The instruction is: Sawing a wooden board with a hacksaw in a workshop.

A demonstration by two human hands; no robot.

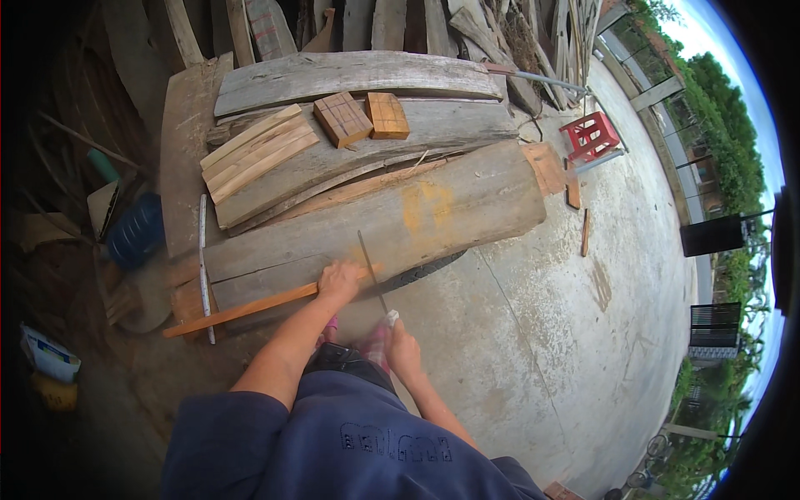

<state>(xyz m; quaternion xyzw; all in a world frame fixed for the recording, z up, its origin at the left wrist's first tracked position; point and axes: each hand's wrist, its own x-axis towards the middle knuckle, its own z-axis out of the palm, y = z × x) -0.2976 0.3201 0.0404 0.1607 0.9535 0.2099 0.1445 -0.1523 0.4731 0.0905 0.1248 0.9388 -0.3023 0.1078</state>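
My left hand (340, 283) is closed on a long, narrow wooden strip (242, 312), pressing it against the near edge of a weathered grey plank (467, 196). The strip slants down to the left, past the plank's end. My right hand (404, 350) grips the pale handle of a handsaw (372, 265) close to my body. Its thin blade points away from me and crosses the strip just right of my left fingers. How deep the blade sits in the wood cannot be made out.
Two wooden blocks (342, 119) and several light slats (260, 152) lie on the far boards. A white ruler-like stick (205, 267) lies at the left. A blue water jug (136, 227) stands further left, a red stool (590, 136) at right. Old planks (387, 25) lean behind.
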